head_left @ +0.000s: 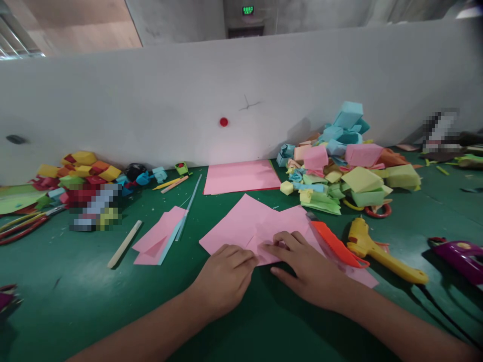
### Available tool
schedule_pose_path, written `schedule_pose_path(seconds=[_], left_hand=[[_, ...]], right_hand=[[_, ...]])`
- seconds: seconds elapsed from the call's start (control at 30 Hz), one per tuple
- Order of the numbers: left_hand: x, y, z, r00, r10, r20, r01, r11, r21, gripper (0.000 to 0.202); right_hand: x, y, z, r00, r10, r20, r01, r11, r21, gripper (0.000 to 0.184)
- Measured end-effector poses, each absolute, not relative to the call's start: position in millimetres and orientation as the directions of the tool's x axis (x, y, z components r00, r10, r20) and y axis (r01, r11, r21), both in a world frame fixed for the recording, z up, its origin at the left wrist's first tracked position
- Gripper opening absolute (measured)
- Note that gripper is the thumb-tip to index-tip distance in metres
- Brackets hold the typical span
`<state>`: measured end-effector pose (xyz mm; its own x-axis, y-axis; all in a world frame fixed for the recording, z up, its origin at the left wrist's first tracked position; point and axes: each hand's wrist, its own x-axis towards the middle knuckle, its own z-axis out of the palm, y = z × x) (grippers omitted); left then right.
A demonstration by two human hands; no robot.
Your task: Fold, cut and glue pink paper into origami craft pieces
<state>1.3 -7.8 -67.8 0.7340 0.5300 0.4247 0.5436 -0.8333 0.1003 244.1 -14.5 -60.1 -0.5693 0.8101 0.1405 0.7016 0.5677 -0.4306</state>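
Observation:
A pink sheet of paper (252, 221), partly folded, lies on the green mat (94, 296) in front of me. My left hand (223, 277) rests on its near edge with fingers curled down on the paper. My right hand (306, 267) lies flat beside it, fingertips pressing a fold in the middle of the sheet. The two hands almost touch.
An orange cutter (335, 244), a yellow glue gun (381, 250) and a purple tool (462, 254) lie right. Piles of folded paper sit back right (347, 166) and back left (81, 173). More pink sheets (241, 177), pink scraps (160, 235), a wooden stick (124, 244), a white wall behind.

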Motion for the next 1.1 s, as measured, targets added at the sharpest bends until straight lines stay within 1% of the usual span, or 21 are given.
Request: schedule_pose_path(seconds=[0.2,0.4,0.53,0.73,0.83,1.0,1.1], left_hand=[[2,-8,-67,0.736,0.502,0.454,0.528,-0.845,0.078,0.026],[-2,-10,-67,0.736,0.474,0.483,0.530,-0.847,0.024,0.027],[-10,-8,-65,0.769,0.443,0.461,0.493,-0.870,0.013,0.030],[-29,-3,-53,0.844,0.423,0.331,0.398,-0.906,0.144,0.032],[-41,1,-46,0.872,0.394,0.291,0.354,-0.917,0.182,0.035],[-57,9,-39,0.884,0.363,0.295,0.284,-0.917,0.278,0.040],[-56,11,-38,0.875,0.353,0.330,0.262,-0.920,0.291,0.038]], right_hand=[[244,-15,-60,-0.568,0.810,0.144,0.702,0.569,-0.429,0.039],[243,-15,-58,-0.558,0.822,0.119,0.715,0.548,-0.434,0.041],[244,-14,-58,-0.558,0.822,0.115,0.718,0.547,-0.430,0.042],[245,-14,-59,-0.561,0.821,0.106,0.728,0.551,-0.409,0.044],[246,-15,-60,-0.559,0.823,0.102,0.731,0.547,-0.408,0.046],[247,-14,-62,-0.560,0.822,0.109,0.729,0.550,-0.407,0.050],[247,-13,-62,-0.565,0.817,0.118,0.721,0.558,-0.409,0.050]])
